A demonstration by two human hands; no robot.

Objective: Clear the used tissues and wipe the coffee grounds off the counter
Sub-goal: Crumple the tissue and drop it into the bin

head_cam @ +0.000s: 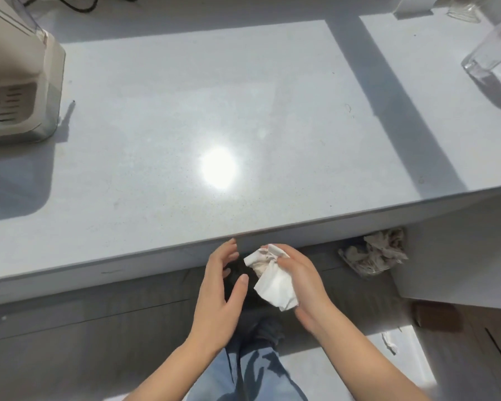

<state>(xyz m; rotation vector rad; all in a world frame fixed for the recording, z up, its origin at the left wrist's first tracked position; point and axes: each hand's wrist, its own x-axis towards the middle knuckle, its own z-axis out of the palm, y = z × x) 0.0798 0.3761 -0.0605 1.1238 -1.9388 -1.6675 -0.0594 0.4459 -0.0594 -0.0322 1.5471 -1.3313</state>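
Below the counter [185, 157] edge, her right hand [304, 285] grips a crumpled tissue [275, 282], left hand [223, 287] spread beside it, while the bin [372, 256] under the counter brims with used tissues.

Cut off and hidden parts
Coffee machine [15, 82] cropped by left edge; glass [486, 50] top leaves right edge; bin [370, 256] half under desk [185, 111]; tissue [275, 282] partly behind right hand [304, 282].

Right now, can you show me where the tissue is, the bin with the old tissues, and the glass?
tissue [275, 280]: head view, on its flat white lower part, held in the right hand.
bin [373, 257]: head view, on the crumpled tissues filling it, under the counter.
glass [488, 50]: head view, on its clear side wall.
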